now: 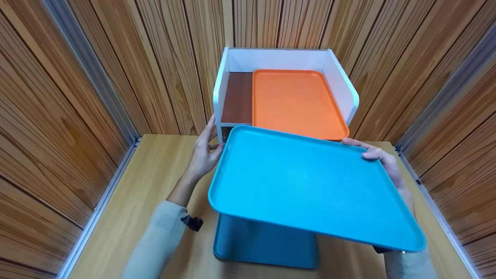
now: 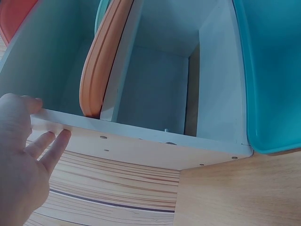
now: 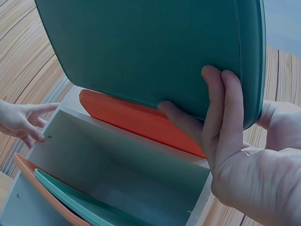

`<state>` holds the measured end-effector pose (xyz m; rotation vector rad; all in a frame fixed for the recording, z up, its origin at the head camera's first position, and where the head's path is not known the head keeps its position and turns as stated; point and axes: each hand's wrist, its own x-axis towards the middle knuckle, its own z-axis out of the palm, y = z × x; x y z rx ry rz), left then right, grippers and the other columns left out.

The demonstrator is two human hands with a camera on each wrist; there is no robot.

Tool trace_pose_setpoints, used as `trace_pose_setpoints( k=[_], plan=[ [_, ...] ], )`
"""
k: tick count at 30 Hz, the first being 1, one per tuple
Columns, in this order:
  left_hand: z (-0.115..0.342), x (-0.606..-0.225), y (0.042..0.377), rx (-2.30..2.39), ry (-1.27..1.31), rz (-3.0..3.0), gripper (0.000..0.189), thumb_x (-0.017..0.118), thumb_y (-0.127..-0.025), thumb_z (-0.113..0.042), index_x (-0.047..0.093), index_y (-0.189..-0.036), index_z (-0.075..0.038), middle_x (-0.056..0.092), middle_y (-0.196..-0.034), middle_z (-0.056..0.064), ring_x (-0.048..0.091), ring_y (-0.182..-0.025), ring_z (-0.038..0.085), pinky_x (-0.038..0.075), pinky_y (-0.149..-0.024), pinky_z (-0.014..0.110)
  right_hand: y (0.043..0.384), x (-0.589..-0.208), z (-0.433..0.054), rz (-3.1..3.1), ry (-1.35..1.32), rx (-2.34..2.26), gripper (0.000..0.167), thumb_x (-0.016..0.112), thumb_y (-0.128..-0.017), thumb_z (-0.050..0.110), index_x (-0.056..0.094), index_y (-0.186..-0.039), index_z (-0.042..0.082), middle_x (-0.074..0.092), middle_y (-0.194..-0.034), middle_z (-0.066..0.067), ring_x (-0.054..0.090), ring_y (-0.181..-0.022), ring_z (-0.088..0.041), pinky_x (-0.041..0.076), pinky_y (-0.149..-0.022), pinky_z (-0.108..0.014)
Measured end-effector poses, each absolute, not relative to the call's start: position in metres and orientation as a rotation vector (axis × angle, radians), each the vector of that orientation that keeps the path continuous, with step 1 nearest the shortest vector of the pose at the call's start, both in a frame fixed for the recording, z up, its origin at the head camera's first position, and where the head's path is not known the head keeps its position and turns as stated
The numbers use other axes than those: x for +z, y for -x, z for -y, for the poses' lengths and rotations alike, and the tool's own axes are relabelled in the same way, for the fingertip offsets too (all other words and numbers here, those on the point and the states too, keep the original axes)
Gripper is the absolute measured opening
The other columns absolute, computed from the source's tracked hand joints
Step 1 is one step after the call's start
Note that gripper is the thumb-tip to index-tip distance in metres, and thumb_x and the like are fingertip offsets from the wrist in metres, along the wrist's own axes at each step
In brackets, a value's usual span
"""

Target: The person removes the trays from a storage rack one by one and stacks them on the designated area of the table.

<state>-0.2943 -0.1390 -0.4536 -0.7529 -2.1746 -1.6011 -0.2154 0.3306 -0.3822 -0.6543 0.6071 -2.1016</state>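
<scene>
My right hand [image 1: 387, 162] grips a corner of a blue tray [image 1: 310, 186], thumb on its upper face and fingers spread beneath. The tray is tilted and held in the air before a white shelf unit [image 1: 279, 58]. My left hand [image 1: 205, 149] holds the front edge of the unit's left side panel, thumb inside and fingers outside. An orange tray [image 1: 294, 100] lies on the unit's top level, toward the right. Inside, a second orange tray [image 2: 101, 61] and a teal tray [image 3: 80, 193] lie together on a lower board.
Another blue tray [image 1: 267, 244] lies flat on the wooden table [image 1: 162, 166] in front of the unit, partly hidden by the held tray. Wood-patterned walls [image 1: 155, 58] stand behind and on both sides, with metal rails [image 1: 97, 217] along the table's sides.
</scene>
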Motion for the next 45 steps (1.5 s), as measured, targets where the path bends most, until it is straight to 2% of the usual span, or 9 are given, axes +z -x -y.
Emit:
trace_pose_setpoints(
  k=[6,17,23,32,41,45],
  plan=[
    [0.140,-0.453,0.294,-1.604,0.752,2.159,0.080,0.060,-0.106,0.014,0.019,-0.175,0.009,0.029,-0.182,0.033,0.053,-0.156,0.058,0.063,-0.108,0.068,0.220,-0.389,-0.326,-0.641,0.813,-2.032,0.059,0.018,-0.118,0.012,0.049,-0.168,0.009,0.049,-0.177,-0.015,0.053,-0.162,-0.037,0.047,-0.136,-0.053],
    [0.143,-0.452,0.295,-1.600,0.767,2.140,0.080,0.064,-0.107,0.010,0.021,-0.174,0.009,0.037,-0.179,0.032,0.057,-0.154,0.056,0.065,-0.104,0.070,0.220,-0.404,-0.324,-0.828,0.844,-2.060,0.054,0.027,-0.117,0.007,0.057,-0.162,0.006,0.062,-0.165,-0.014,0.065,-0.152,-0.034,0.055,-0.130,-0.049],
    [0.144,-0.453,0.295,-1.633,0.763,2.133,0.080,0.065,-0.107,0.009,0.021,-0.175,0.007,0.041,-0.177,0.032,0.055,-0.154,0.059,0.065,-0.105,0.068,0.226,-0.421,-0.321,-0.886,0.949,-2.026,0.061,0.021,-0.115,0.002,0.056,-0.164,0.006,0.063,-0.165,-0.014,0.066,-0.151,-0.034,0.056,-0.128,-0.048],
    [0.144,-0.452,0.295,-1.640,0.741,2.158,0.081,0.063,-0.107,0.009,0.021,-0.176,0.004,0.039,-0.178,0.031,0.052,-0.157,0.058,0.062,-0.108,0.072,0.228,-0.446,-0.322,-0.983,0.931,-2.003,0.066,0.017,-0.113,-0.001,0.059,-0.162,0.007,0.065,-0.164,-0.011,0.069,-0.148,-0.033,0.057,-0.126,-0.049],
    [0.143,-0.451,0.295,-1.664,0.705,2.167,0.077,0.066,-0.107,0.008,0.028,-0.174,-0.003,0.045,-0.175,0.026,0.055,-0.157,0.053,0.062,-0.111,0.070,0.232,-0.474,-0.317,-0.914,0.935,-2.021,0.063,0.018,-0.112,-0.006,0.058,-0.161,-0.002,0.064,-0.164,-0.017,0.070,-0.147,-0.035,0.058,-0.123,-0.046],
    [0.142,-0.448,0.295,-1.704,0.696,2.164,0.076,0.066,-0.106,0.010,0.030,-0.172,-0.003,0.046,-0.174,0.026,0.057,-0.156,0.052,0.063,-0.109,0.069,0.231,-0.482,-0.319,-0.977,0.912,-2.021,0.063,0.020,-0.111,-0.007,0.060,-0.158,-0.002,0.066,-0.162,-0.016,0.073,-0.144,-0.032,0.060,-0.121,-0.044]
  ],
)
